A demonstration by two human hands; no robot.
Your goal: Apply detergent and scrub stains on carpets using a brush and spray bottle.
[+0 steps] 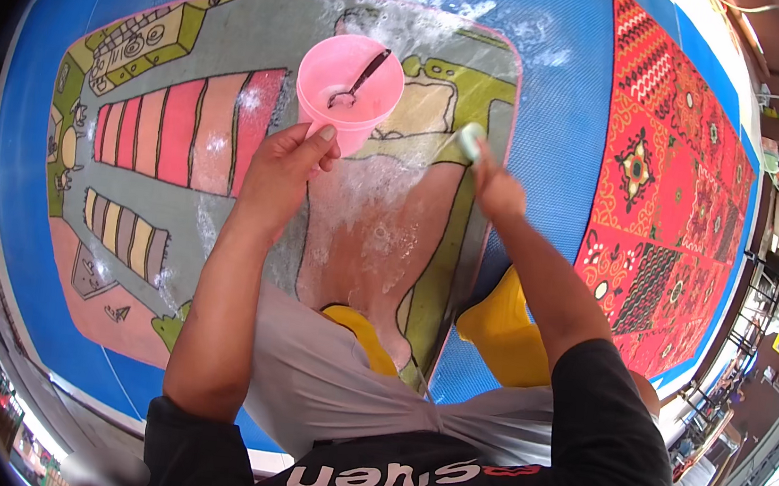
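Observation:
My left hand (298, 162) grips the handle of a pink plastic pitcher (352, 136), held above a wet rug (233, 34) with a printed room scene. A dark-handled spoon (370, 74) leans inside the pitcher, its bowl in a little whitish matter at the bottom. To the right, my right hand (498, 187) is closed on a pale scrub brush (471, 141) at the rug's right side; its underside is hidden. White suds (420, 22) lie across the rug's top edge and on the blue surface, with thinner foam and streaks below the pitcher.
The rug lies on a blue textured mat (561, 104). A red patterned rug (674, 180) is spread on the right. Yellow boots (508, 334) show below my arms, one on the rug, one on the mat. Racks and assorted goods stand beyond the far right edge.

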